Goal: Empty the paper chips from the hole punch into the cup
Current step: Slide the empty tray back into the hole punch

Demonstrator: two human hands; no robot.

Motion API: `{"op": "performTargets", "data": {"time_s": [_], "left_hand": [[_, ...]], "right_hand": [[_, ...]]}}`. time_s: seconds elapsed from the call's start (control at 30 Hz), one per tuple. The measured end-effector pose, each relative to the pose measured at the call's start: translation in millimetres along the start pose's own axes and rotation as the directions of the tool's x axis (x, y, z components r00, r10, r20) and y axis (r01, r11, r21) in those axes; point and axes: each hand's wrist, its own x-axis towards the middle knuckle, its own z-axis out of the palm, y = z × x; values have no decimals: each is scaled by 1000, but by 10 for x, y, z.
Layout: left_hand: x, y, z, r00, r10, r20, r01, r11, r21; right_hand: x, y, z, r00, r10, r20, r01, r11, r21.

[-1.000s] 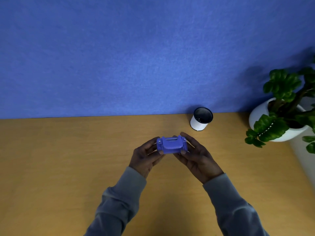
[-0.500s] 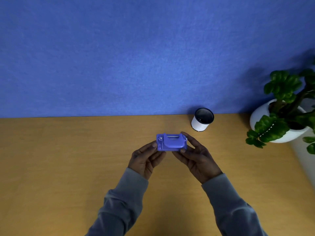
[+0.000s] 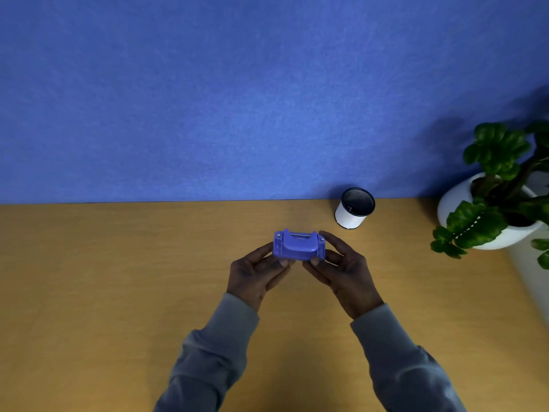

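Against the blue felt wall (image 3: 237, 99), at the far edge of the wooden bench (image 3: 104, 278), a cup (image 3: 354, 209) with a white side and a dark inside stands with its mouth open to the camera; a few pale specks show inside it. To the right of the cup, well apart, a leafy green plant (image 3: 493, 185) sits in a white pot (image 3: 454, 200) at the bench's right end. Nothing lies between the cup and the hands. Near the middle of the bench, the blue hole punch (image 3: 298, 245) is held up between both hands, nearer and to the left of the cup and apart from it. Its long axis runs left to right, and its rounded lever faces up toward the camera with the hinge side turned to the wall. The left hand (image 3: 255, 275) has its fingers (image 3: 277, 261) clamped on the punch's left end, and the right hand (image 3: 344, 272) grips the right end in the same way, thumbs at the near edge. Grey sleeves (image 3: 217, 346) cover both forearms.
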Motion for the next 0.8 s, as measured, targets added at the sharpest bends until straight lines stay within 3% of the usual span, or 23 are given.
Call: {"op": "performTargets", "data": {"time_s": [0.13, 0.27, 0.57, 0.8], "left_hand": [[12, -25, 81, 988, 31, -152, -30, 1000, 10], [19, -68, 119, 983, 47, -176, -42, 999, 30], [62, -162, 116, 972, 53, -229, -55, 999, 0], [162, -188, -41, 987, 109, -117, -100, 992, 83]], "right_hand": [[7, 22, 41, 1000, -11, -7, 10, 994, -110], [29, 99, 79, 997, -36, -64, 24, 983, -181], [82, 195, 111, 979, 9, -205, -24, 997, -74], [181, 225, 23, 993, 63, -104, -49, 990, 129]]}}
